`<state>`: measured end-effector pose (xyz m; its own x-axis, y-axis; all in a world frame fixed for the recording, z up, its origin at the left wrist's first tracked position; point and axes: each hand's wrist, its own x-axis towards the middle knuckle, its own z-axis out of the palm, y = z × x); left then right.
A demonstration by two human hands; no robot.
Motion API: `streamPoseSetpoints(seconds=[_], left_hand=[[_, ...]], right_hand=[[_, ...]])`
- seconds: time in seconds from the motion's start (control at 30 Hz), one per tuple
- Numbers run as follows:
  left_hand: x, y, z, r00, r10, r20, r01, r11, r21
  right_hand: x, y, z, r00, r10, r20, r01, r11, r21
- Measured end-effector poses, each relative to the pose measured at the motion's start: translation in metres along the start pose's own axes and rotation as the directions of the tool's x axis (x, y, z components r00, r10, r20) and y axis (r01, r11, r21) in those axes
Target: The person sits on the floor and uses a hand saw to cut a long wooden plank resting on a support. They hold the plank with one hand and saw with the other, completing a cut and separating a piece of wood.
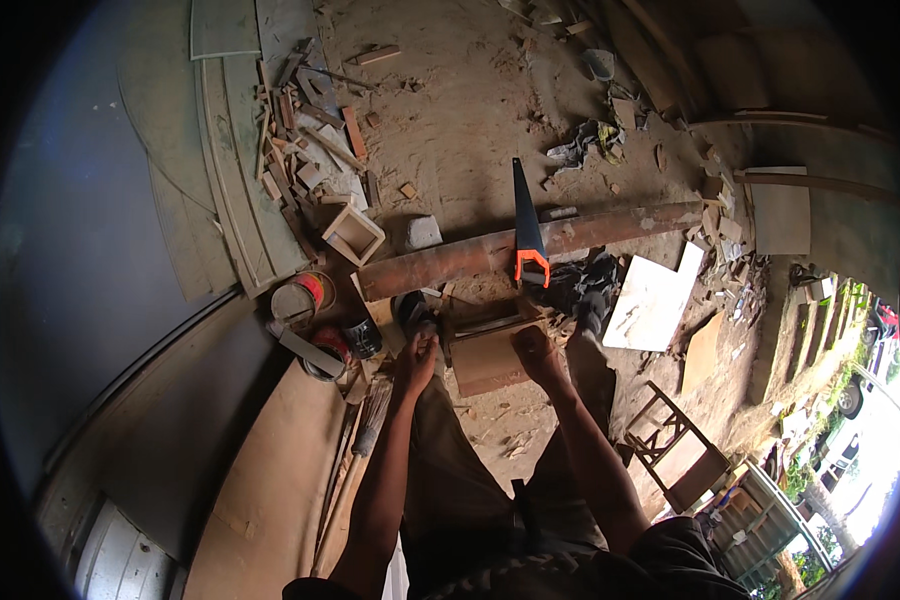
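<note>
My left hand (417,364) is closed, fingers drawn together, beside the left edge of a small wooden box-like piece (488,360) that lies between my feet. What it holds, if anything, is hidden. On the piece's other side, my right hand (537,354) makes a fist near its right edge; I cannot see anything in it. The piece has a flat panel at the near side and an open frame at the far side. Beyond it, a handsaw (530,225) with a black blade and orange handle rests across a long brown wooden beam (620,230).
Paint cans (298,300) and a brush (368,432) are at my left. A square wooden frame (353,235), a white block (423,233) and scrap wood (305,150) lie beyond. To the right are a white board (654,302) and a small wooden stool (676,446).
</note>
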<state>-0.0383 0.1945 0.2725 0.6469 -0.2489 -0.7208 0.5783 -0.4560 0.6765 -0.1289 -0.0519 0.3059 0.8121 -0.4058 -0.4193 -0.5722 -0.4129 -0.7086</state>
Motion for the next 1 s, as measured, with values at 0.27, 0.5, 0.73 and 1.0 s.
streamPoseSetpoints(seconds=[0.27, 0.5, 0.73, 1.0], left_hand=[[0.039, -0.004, 0.065, 0.998, 0.065, -0.016, -0.066, 0.998, -0.012], [0.183, -0.074, 0.149, 0.958, 0.27, 0.091, -0.246, 0.623, 0.742], [0.3, -0.124, 0.217, 0.921, 0.334, 0.2, -0.286, 0.231, 0.93], [0.346, -0.161, 0.221, 0.903, 0.368, 0.222, -0.272, 0.089, 0.958]], right_hand=[[0.043, 0.077, -0.029, 0.984, -0.133, 0.117, 0.149, 0.979, -0.137], [0.166, 0.184, 0.021, 0.763, 0.23, 0.605, 0.216, 0.79, -0.574], [0.219, 0.354, 0.084, 0.911, 0.278, 0.303, 0.015, 0.714, -0.7], [0.251, 0.402, 0.114, 0.858, 0.366, 0.362, 0.114, 0.551, -0.827]])
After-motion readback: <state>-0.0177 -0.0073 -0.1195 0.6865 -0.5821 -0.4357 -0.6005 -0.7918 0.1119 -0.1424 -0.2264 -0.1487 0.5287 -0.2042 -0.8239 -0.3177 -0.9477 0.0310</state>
